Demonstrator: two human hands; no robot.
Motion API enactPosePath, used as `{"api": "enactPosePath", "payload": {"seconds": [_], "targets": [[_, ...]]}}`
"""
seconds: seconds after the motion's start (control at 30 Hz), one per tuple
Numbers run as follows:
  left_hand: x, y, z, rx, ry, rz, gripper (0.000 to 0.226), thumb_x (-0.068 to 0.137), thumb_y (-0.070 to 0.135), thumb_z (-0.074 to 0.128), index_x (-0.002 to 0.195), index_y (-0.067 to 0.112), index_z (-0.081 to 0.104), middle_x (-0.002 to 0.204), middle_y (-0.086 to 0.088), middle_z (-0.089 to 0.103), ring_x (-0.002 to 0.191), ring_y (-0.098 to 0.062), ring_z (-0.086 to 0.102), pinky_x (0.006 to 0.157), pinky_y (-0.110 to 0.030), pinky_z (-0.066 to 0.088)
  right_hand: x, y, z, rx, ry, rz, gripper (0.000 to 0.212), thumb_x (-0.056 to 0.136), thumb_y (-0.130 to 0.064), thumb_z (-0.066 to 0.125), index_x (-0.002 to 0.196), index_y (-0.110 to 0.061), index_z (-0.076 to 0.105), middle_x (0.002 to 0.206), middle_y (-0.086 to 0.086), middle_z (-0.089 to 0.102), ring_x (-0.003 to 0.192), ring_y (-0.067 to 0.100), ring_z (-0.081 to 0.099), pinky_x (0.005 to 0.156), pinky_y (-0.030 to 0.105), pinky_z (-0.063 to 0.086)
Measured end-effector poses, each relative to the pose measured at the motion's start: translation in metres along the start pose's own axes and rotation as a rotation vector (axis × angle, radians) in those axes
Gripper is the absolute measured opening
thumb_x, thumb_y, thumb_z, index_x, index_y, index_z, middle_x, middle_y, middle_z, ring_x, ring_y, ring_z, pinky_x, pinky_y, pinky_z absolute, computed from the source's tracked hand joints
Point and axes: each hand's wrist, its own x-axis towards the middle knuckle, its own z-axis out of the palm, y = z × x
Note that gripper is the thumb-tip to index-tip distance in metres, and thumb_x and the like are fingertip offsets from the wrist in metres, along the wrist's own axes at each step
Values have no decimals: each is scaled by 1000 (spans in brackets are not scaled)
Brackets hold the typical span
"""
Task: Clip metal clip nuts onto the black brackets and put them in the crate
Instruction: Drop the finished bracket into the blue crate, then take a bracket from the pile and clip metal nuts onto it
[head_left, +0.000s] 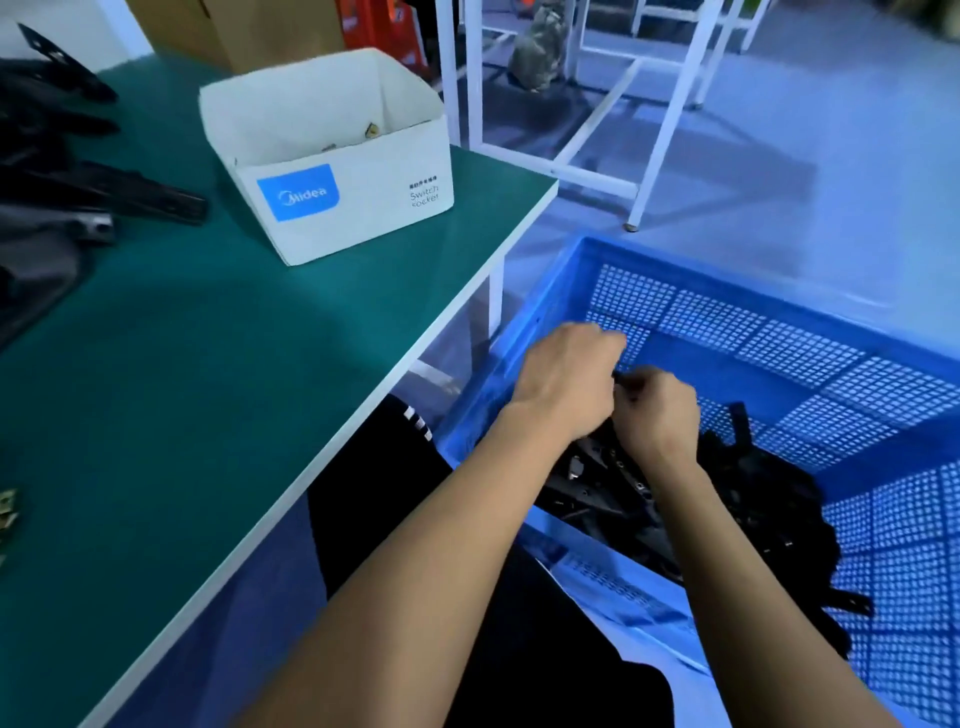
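— Where's the work?
— Over the blue crate (769, 364), above the pile of black brackets (737, 499).
— And the hands?
— Left hand (563, 379) and right hand (657, 415) meet, both curled, pinching one small dark piece (626, 382) between them; its axis is unclear.

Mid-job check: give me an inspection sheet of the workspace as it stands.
Surface: green table, white-edged.
Job's things: blue crate beside the table, holding a heap of black brackets; more brackets on the table; white box with clips inside.
Clutter: loose clips at the table's left edge.
Hands: left hand and right hand together over the crate, a small dark part between them.
Cables: nothing seen.
Surroundings: white frames, cardboard box.
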Motion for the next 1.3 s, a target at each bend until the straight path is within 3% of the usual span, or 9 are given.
{"api": "enactPosePath", "payload": {"seconds": [0.1, 0.23, 0.33, 0.4, 0.67, 0.8, 0.97, 1.1, 1.3], "targets": [[4, -9, -37, -50, 166, -88, 30, 91, 10, 58, 119, 17, 65, 115, -2, 68, 109, -28, 63, 86, -45, 55, -6, -56, -11, 24, 2, -208, 30, 91, -15, 59, 62, -15, 48, 71, 20, 67, 71, 45, 61, 53, 37, 33], [-9, -34, -89, -148, 397, -183, 31, 92, 14, 58, 120, 22, 68, 114, 3, 72, 104, -25, 67, 85, -42, 55, -21, -136, -25, -65, -2, -428, 31, 84, -9, 49, 62, -21, 30, 74, 22, 65, 60, 40, 51, 56, 34, 26], [-33, -63, -128, -225, 634, -244, 28, 91, 15, 55, 114, 21, 71, 107, 4, 75, 96, -21, 69, 85, -39, 55, -40, -194, -26, -24, 36, -575, 10, 79, -17, 43, 72, -17, 50, 76, 19, 66, 55, 32, 37, 55, 33, 23], [-58, -90, -151, -257, 750, -297, 27, 89, 14, 55, 110, 20, 71, 100, 7, 75, 89, -18, 69, 84, -38, 55, -60, -232, -18, 27, 32, -721, 32, 75, -23, 39, 84, -11, 66, 79, 21, 68, 62, 43, 49, 60, 35, 29], [-210, -209, -200, -97, 1091, -656, 23, 83, 13, 55, 99, 17, 71, 81, 14, 68, 80, -14, 67, 79, -37, 56, -160, -359, 41, -3, -305, -1184, 11, 81, -14, 58, 89, -12, 66, 88, 24, 69, 81, 49, 62, 64, 45, 49], [-306, -260, -209, 106, 1109, -1013, 27, 85, 14, 59, 111, 16, 67, 102, 4, 72, 102, -25, 63, 91, -40, 49, -219, -412, 75, -79, -566, -1519, 15, 80, -19, 63, 83, -20, 49, 87, 12, 65, 87, 42, 65, 65, 41, 48], [-396, -303, -214, 178, 903, -1363, 36, 90, 36, 62, 121, 19, 65, 123, -10, 63, 117, -35, 53, 97, -39, 41, -274, -448, 116, -167, -709, -1715, 60, 85, -74, 63, 115, -23, 63, 88, -8, 46, 87, 24, 53, 70, 37, 38], [-421, -324, -212, -16, 812, -1428, 60, 85, 52, 72, 133, 18, 59, 132, -13, 62, 124, -35, 56, 104, -43, 46, -277, -451, 133, -42, -820, -1707, 42, 87, -60, 72, 113, -27, 65, 103, -8, 60, 99, 16, 59, 79, 35, 45], [-421, -331, -212, -224, 774, -1393, 78, 78, 51, 82, 142, 20, 53, 135, -7, 63, 128, -29, 56, 104, -39, 47, -268, -444, 133, 128, -930, -1615, 20, 92, -37, 75, 102, -20, 73, 96, -9, 68, 84, 6, 58, 79, 35, 48]]}}
